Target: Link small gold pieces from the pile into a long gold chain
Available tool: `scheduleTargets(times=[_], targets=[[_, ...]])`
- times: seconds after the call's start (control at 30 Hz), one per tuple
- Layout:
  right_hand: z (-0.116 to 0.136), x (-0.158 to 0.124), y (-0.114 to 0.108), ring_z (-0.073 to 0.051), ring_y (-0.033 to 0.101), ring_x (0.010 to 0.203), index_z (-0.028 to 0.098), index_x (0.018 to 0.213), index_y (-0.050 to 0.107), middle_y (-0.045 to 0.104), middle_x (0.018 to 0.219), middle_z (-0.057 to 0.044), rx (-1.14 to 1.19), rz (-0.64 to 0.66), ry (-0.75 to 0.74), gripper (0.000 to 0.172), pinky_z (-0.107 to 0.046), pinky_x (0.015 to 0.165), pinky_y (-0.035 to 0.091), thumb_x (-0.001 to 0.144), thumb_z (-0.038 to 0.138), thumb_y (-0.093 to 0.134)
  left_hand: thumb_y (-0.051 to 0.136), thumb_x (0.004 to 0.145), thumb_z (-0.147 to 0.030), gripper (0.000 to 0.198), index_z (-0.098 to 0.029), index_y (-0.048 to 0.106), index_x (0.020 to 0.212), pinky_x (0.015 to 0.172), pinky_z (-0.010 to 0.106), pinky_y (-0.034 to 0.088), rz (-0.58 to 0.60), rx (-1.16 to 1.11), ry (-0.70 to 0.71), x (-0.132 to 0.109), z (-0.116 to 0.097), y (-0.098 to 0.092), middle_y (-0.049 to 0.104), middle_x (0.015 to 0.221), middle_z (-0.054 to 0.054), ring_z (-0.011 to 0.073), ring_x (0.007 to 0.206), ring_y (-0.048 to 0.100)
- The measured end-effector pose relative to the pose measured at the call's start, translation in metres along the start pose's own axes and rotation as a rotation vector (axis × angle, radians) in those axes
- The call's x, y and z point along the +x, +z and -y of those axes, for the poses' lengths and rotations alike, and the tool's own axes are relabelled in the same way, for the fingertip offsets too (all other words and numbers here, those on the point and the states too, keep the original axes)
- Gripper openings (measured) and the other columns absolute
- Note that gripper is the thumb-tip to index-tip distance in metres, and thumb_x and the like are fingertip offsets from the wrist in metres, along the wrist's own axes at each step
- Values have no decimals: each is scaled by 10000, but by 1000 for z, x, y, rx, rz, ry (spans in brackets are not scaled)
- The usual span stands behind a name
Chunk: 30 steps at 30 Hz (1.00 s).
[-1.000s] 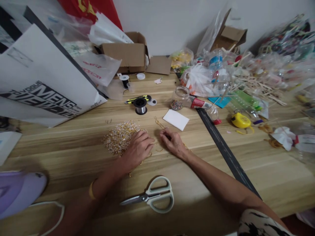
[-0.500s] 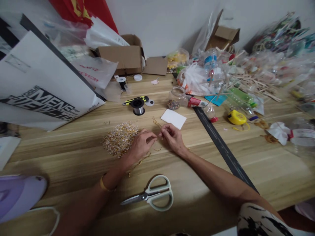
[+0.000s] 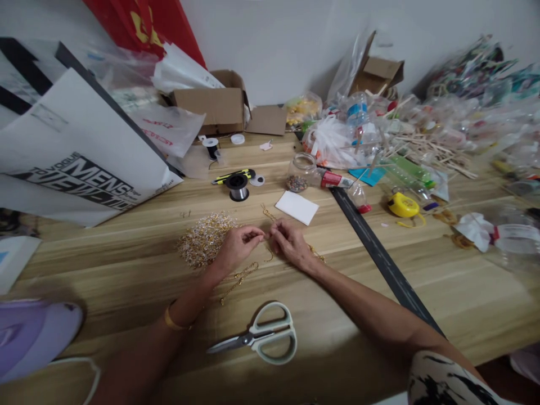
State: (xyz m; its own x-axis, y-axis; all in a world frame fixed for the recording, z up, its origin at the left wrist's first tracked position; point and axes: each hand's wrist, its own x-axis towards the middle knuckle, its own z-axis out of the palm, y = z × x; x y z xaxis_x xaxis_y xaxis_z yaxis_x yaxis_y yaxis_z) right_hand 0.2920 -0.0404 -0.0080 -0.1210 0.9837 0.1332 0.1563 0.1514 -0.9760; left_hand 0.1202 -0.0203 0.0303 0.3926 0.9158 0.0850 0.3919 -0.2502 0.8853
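My left hand [image 3: 239,246] is closed in a pinch, its fingertips almost meeting those of the other hand. Whatever it pinches is too small to make out. My right hand [image 3: 289,243] is closed on a thin gold chain [image 3: 267,212], part of which sticks out beyond its fingers. A short curved chain piece [image 3: 269,256] lies below the fingertips. Beside my left wrist is a loose gold chain [image 3: 239,281], and another gold chain [image 3: 317,254] shows past my right wrist. A pile of small gold and clear beads [image 3: 205,239] spreads just left of my left hand.
Scissors [image 3: 264,333] lie in front of me. Beyond my hands are a wire spool [image 3: 238,187], a white card [image 3: 297,207] and a bead jar [image 3: 302,171]. A yellow tape measure [image 3: 403,205] and bottles lie right; a paper bag [image 3: 84,152] and purple iron [image 3: 37,337] stand left.
My left hand has drawn slightly left and turned, its thumb now showing more. My right hand has shifted a little, and more chain shows beside its wrist. The view has tilted slightly.
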Motion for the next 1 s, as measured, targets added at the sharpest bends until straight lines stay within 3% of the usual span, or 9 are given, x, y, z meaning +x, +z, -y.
scheduleTargets(times=[0.33,0.8,1.0], targets=[[5,4,0,-95,474,533,189,798,492,538,660,14,138,-130,15,316,-203,476,380,849,500,519,615,730,-173,135,-145,716,814,667,266,562,18,10,-31,-8,9,-5,748,783,59,170,697,692],[10,2,0,-130,592,674,193,856,476,621,779,-30,257,-88,-3,295,-224,542,468,856,483,530,649,689,-205,131,-124,674,789,630,264,553,-79,-88,-41,-9,22,2,711,716,63,155,644,663],[11,2,0,-142,619,726,202,875,468,641,818,-34,276,-54,-16,295,-230,562,495,862,492,518,626,721,-215,131,-131,669,812,640,252,541,-54,-83,-37,-8,23,3,712,743,56,149,665,660]])
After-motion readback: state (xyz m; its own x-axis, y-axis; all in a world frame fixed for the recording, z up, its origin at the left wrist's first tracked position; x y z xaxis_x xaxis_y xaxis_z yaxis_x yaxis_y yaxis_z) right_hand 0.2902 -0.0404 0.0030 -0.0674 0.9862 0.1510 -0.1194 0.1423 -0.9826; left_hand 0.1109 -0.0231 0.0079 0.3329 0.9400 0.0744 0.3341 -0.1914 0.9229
